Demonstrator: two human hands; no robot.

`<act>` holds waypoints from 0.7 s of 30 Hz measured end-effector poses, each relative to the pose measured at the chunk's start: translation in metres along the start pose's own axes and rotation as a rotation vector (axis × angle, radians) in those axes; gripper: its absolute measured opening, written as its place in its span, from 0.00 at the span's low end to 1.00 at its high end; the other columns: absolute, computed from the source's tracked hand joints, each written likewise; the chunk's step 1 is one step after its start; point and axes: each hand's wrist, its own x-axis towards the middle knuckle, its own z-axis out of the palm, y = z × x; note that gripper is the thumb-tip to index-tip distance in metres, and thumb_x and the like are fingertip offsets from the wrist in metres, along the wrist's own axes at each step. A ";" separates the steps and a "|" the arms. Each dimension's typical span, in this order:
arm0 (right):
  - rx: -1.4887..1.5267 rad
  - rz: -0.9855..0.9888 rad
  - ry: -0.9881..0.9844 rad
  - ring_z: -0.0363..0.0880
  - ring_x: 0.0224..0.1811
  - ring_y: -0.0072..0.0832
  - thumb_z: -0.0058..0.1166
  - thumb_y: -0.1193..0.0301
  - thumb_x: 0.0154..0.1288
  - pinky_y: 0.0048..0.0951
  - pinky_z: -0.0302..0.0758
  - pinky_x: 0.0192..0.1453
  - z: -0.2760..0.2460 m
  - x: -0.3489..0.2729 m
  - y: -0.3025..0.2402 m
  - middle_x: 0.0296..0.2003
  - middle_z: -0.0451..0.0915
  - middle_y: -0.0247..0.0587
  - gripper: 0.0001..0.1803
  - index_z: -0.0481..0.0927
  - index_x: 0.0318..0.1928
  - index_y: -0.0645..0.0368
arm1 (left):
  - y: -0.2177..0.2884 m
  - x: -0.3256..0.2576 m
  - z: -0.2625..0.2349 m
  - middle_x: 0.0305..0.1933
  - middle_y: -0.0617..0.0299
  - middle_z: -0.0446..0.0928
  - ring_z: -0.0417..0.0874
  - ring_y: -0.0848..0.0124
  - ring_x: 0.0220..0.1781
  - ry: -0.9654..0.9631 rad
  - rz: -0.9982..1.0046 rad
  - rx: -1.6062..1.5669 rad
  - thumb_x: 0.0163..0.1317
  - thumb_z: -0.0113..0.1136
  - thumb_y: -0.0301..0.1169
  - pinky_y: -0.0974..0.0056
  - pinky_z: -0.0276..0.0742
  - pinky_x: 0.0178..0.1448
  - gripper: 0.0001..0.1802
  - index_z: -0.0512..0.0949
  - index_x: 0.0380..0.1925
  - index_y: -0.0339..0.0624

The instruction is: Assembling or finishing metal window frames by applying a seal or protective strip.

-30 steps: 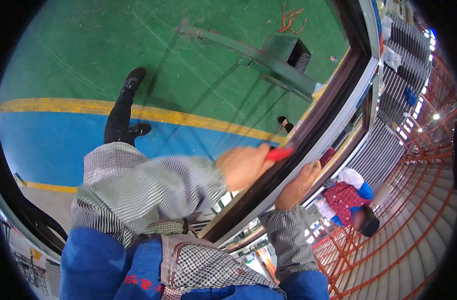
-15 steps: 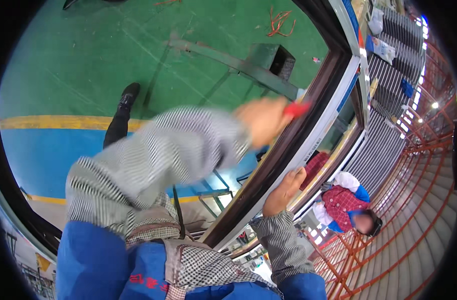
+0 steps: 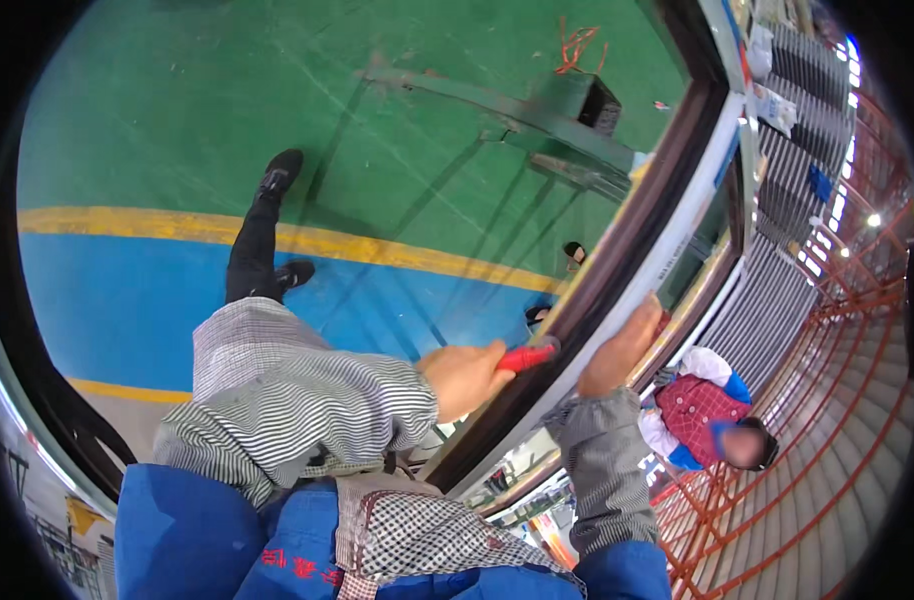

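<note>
Your left hand (image 3: 464, 377) has dropped back down the frame (image 3: 617, 270) since half a second ago, when it was swung up high and blurred. Now it's low again, close to where it was a second back, so it looks like you're running repeated strokes along that dark edge rather than staying in one spot.

That hand is clamped around the red handle (image 3: 527, 357) of a tool, fist closed tight. The handle sticks out past your thumb side, long axis running from your fist up and to the right, its tip meeting the dark seal strip (image 3: 587, 300) of the frame. Can't see a blade or tip, it's too small.

Your right hand (image 3: 622, 345) sits just beyond the tool tip, palm pressed flat on the pale outer edge of the frame, fingers not wrapped around anything that I can make out.

Farther out past your right hand, another person in a red shirt (image 3: 702, 410) is below. Beyond your left is the green floor (image 3: 227, 120).
</note>
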 end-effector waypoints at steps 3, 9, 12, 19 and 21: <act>0.068 -0.048 -0.029 0.74 0.47 0.26 0.32 0.56 0.75 0.26 0.70 0.54 0.005 0.009 -0.007 0.45 0.74 0.38 0.22 0.67 0.55 0.60 | -0.006 -0.010 0.010 0.31 0.47 0.79 0.81 0.47 0.34 -0.025 -0.007 0.024 0.68 0.46 0.42 0.46 0.75 0.39 0.15 0.68 0.41 0.40; 0.109 -0.121 -0.072 0.70 0.46 0.25 0.34 0.57 0.75 0.25 0.66 0.54 0.007 0.030 -0.025 0.42 0.73 0.39 0.22 0.70 0.52 0.65 | 0.000 0.000 0.012 0.30 0.47 0.79 0.80 0.46 0.34 0.142 -0.007 0.018 0.66 0.47 0.46 0.46 0.73 0.37 0.18 0.69 0.40 0.41; -0.026 -0.156 -0.147 0.70 0.51 0.26 0.39 0.60 0.73 0.25 0.64 0.58 -0.004 0.012 -0.006 0.47 0.73 0.40 0.24 0.65 0.59 0.66 | -0.012 0.004 0.023 0.29 0.47 0.79 0.80 0.47 0.33 0.287 0.113 0.051 0.67 0.45 0.45 0.45 0.74 0.37 0.17 0.68 0.39 0.41; -0.199 -0.261 -0.175 0.65 0.60 0.32 0.52 0.73 0.65 0.30 0.59 0.65 -0.022 -0.125 0.040 0.58 0.66 0.48 0.34 0.52 0.66 0.69 | -0.056 -0.084 0.115 0.29 0.47 0.79 0.81 0.48 0.32 0.001 -0.076 0.031 0.67 0.47 0.45 0.47 0.75 0.37 0.18 0.67 0.40 0.39; -0.192 -0.217 -0.145 0.67 0.58 0.32 0.52 0.73 0.64 0.29 0.60 0.64 -0.024 -0.123 0.042 0.58 0.66 0.48 0.33 0.53 0.65 0.69 | -0.061 -0.081 0.123 0.26 0.46 0.77 0.79 0.45 0.29 0.071 -0.039 0.019 0.66 0.48 0.45 0.45 0.72 0.31 0.17 0.66 0.40 0.41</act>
